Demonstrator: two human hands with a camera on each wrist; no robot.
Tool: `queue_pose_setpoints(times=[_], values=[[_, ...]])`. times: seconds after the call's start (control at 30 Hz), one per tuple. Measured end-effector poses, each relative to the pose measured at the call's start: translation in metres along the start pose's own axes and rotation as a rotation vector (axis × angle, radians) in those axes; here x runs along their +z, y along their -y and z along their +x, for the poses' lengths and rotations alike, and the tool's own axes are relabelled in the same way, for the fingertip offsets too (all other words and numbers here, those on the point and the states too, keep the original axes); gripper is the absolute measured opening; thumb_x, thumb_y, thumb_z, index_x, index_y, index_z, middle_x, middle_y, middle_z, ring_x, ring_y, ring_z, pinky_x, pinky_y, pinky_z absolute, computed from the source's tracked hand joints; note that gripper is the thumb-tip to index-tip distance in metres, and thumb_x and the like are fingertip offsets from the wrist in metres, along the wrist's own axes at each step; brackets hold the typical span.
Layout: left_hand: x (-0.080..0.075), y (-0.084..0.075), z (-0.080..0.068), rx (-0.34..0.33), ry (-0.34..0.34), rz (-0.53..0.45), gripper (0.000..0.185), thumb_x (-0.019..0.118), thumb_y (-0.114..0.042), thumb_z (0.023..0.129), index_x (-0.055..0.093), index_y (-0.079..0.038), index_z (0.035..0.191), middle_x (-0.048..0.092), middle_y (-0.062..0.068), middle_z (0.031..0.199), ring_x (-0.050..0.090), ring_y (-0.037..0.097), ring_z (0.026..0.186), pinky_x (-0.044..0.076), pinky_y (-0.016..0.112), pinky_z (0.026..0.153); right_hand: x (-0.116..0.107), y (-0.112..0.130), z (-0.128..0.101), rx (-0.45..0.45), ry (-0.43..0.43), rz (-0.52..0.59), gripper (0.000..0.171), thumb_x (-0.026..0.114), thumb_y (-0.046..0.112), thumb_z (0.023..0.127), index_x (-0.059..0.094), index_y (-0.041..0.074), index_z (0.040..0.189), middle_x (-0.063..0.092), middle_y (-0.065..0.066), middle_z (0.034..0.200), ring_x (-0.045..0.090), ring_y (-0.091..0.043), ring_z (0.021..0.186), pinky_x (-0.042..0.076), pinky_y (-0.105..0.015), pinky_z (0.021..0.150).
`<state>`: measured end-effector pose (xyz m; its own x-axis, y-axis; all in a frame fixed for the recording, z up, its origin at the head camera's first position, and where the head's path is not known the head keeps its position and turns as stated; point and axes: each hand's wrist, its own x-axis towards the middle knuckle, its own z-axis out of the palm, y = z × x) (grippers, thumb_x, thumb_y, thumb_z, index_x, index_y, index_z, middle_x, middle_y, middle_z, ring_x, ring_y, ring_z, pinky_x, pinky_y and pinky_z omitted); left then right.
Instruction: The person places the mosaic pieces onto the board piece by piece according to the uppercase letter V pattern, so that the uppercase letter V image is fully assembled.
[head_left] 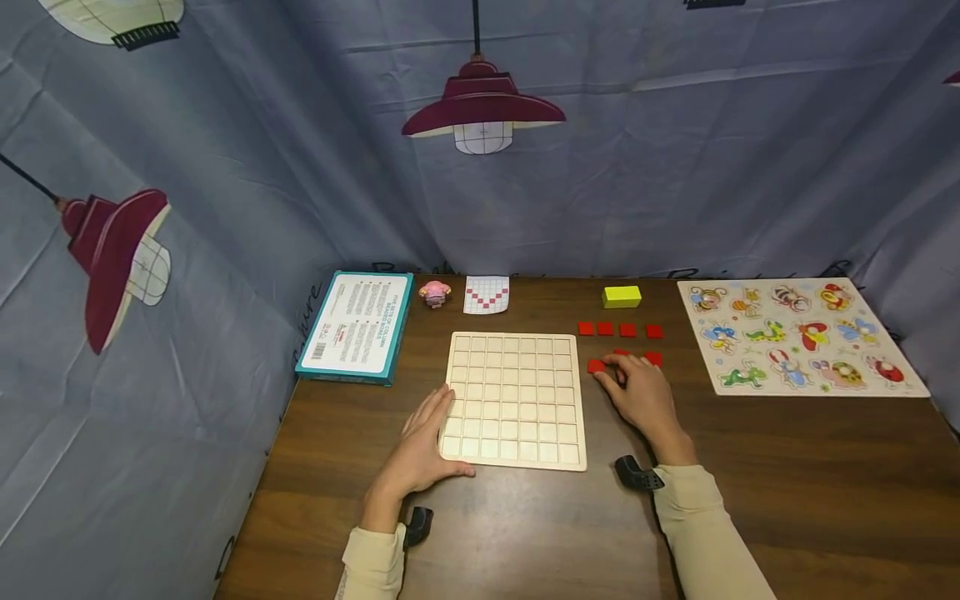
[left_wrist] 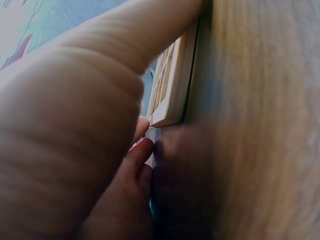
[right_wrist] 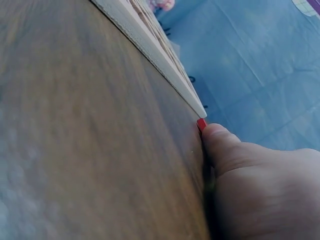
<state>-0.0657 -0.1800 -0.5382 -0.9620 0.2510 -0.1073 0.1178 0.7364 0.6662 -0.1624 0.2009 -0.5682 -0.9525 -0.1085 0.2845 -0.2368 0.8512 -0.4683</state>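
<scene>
A pale wooden grid board (head_left: 516, 402) lies on the table between the two hands, its squares bare. My left hand (head_left: 420, 442) rests at the board's lower left corner, fingers straight along the left edge and thumb by the near edge. To the right of the board, my right hand (head_left: 643, 398) pinches a small red square tile (head_left: 596, 365) between thumb and fingertips, low at the tabletop. The right wrist view shows the thumb (right_wrist: 220, 137) against that tile's edge. More red tiles (head_left: 627, 330) lie in rows just beyond the right hand, some partly hidden by it.
Behind the board stand a pattern card (head_left: 487, 295) with a red V, a small pink figurine (head_left: 434, 293) and a yellow-green block (head_left: 621, 297). A teal box (head_left: 356, 327) lies at left, an insect puzzle board (head_left: 802, 337) at right. A grey curtain (head_left: 675, 167) hangs behind.
</scene>
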Motion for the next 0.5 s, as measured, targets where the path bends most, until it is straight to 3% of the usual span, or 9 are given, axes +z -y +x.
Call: queue_pose_setpoints(times=[0.27, 0.5], values=[[0.004, 0.001, -0.009, -0.011, 0.007, 0.014, 0.122, 0.094, -0.051, 0.062, 0.032, -0.012, 0.16, 0.019, 0.006, 0.172, 0.016, 0.032, 0.159, 0.02, 0.065, 0.123, 0.005, 0.002, -0.014, -0.05, -0.028, 0.028, 0.029, 0.079, 0.022, 0.089, 0.069, 0.001, 0.106, 0.051, -0.003, 0.072, 0.047, -0.021, 0.071, 0.035, -0.039, 0.072], [0.0, -0.002, 0.001, 0.007, -0.017, 0.017, 0.117, 0.094, -0.051, 0.062, 0.037, -0.016, 0.158, 0.022, 0.006, 0.171, 0.018, 0.032, 0.158, 0.021, 0.064, 0.123, 0.0, 0.014, -0.014, -0.076, -0.081, 0.085, 0.029, 0.081, 0.02, 0.087, 0.067, 0.002, 0.105, 0.05, -0.003, 0.074, 0.046, -0.021, 0.075, 0.033, -0.036, 0.074]])
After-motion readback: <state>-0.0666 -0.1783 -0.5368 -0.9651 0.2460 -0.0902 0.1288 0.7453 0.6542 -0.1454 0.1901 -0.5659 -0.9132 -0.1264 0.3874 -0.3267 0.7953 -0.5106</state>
